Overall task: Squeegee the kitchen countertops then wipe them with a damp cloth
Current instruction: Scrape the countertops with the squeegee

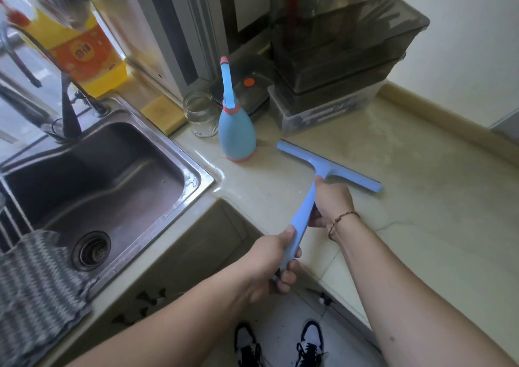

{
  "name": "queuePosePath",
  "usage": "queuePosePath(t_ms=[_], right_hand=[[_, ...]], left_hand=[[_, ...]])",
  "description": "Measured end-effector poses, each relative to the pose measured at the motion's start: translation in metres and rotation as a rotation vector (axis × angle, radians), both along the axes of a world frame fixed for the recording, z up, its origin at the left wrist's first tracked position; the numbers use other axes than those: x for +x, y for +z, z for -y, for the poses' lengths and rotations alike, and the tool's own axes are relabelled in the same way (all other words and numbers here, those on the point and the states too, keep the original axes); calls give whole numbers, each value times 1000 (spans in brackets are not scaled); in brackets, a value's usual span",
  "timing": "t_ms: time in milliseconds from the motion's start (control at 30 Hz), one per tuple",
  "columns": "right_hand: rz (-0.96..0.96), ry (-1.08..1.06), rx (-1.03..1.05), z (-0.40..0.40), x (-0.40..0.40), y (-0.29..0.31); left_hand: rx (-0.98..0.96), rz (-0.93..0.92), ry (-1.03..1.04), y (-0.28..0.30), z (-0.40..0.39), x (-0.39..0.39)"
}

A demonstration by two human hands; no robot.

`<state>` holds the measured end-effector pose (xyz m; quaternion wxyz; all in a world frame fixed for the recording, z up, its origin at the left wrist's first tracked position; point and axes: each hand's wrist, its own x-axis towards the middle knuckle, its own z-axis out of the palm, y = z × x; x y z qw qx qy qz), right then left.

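A light blue squeegee (328, 167) lies with its blade on the beige countertop (421, 198), just right of the sink corner. Both hands hold its long handle. My right hand (332, 202) grips the upper part, close under the blade. My left hand (273, 265) grips the lower end, out over the counter's front edge. A grey zigzag cloth (33, 279) hangs over the front left rim of the steel sink (193, 170), away from both hands.
A blue spray bottle (236, 130) stands just behind the blade's left end. Beside it are a glass jar (200, 116) and a yellow sponge (164, 113). Dark stacked containers (337, 66) fill the back corner. A yellow detergent bottle (81, 54) and a faucet (68, 108) sit behind the sink.
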<state>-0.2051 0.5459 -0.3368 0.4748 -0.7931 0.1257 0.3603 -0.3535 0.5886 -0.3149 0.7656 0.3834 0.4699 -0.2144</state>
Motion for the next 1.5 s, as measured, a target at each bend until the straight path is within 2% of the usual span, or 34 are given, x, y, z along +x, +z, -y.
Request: queuePosePath(t_ms=[500,767,1067,1267,1367,1500], right_hand=[[-10,67,-31,17,-62,-10],[-111,97,10,21,-95,-9],[-162,80,35,23,-109,-5],[-122,11,165,37,-104,-1],[-36,-102,246,72,-88,10],[-28,-181,311,140,-34,31]], left_hand=[[-22,-56,-38,4,13,-61],[66,-96,-84,5,7,-96],[56,-138,-90,10,8,-108],[62,-32,-81,10,19,-107],[50,87,-151,11,42,-88],[62,227,-234,21,95,-28]])
